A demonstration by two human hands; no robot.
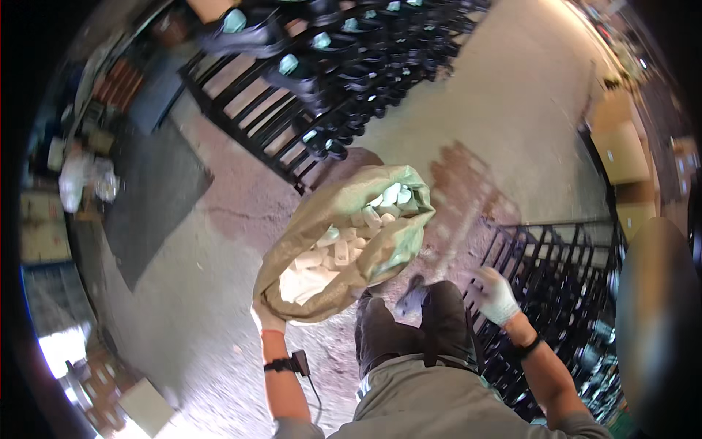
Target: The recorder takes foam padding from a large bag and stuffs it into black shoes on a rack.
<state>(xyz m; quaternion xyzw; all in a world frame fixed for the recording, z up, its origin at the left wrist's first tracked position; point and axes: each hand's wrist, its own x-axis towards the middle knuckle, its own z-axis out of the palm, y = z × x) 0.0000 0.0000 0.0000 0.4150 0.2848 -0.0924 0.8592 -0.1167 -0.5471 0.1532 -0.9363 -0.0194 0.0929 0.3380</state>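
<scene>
A large tan sack [333, 219] with an open mouth hangs in front of me, filled with several pale cylindrical pieces [344, 245]. My left hand [268, 320], in a white glove, grips the sack's lower edge and holds it up. My right hand [494, 294], also gloved in white, is apart from the sack, fingers spread, hovering above a black metal rack [563, 271] on my right. It holds nothing. My legs in dark trousers [409, 322] show below the sack.
A long black metal rack [292, 117] loaded with several dark shoes with pale insoles runs across the top. A dark mat [153, 190] lies on the concrete floor at left. Cardboard boxes [621, 154] stand at right, and clutter lines the left edge.
</scene>
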